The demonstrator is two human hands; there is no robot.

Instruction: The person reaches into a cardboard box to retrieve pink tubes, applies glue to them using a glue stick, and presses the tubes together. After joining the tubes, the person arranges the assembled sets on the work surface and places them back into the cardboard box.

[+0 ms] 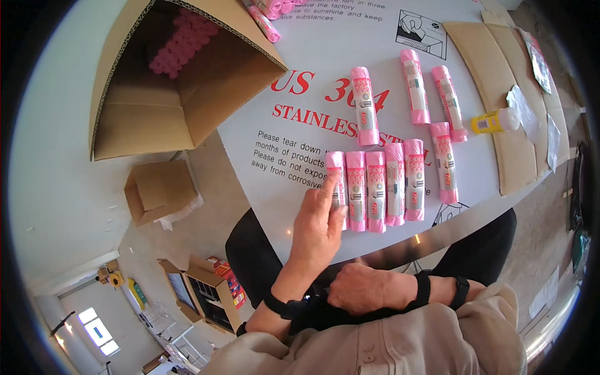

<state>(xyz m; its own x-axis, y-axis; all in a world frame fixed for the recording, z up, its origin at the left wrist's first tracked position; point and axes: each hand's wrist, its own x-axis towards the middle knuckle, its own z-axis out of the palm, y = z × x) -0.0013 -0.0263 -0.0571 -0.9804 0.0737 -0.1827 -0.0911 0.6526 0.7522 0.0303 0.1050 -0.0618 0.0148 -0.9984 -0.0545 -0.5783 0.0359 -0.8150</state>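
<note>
My left hand point(317, 226) lies at the near left part of the table with its index finger stretched onto the leftmost pink bag roll point(335, 164). Its thumb is by that roll's lower part, apart from the index finger, and the other fingers are curled. Side by side to the right stand several more rolls in a row, among them a pink bag roll point(375, 191). Farther off lie looser rolls, including a pink roll point(364, 106) and a tilted pink roll point(444, 162). My right hand point(358, 288) rests as a fist below the table's near edge; its fingertips are hidden.
A large open carton point(142, 128) with pink rolls inside stands at the far left. More pink rolls point(265, 24) lie beside it. A yellow tube with a whitish cap point(490, 122) and flattened cardboard point(509, 165) are on the right. A smaller carton point(161, 190) sits on the floor.
</note>
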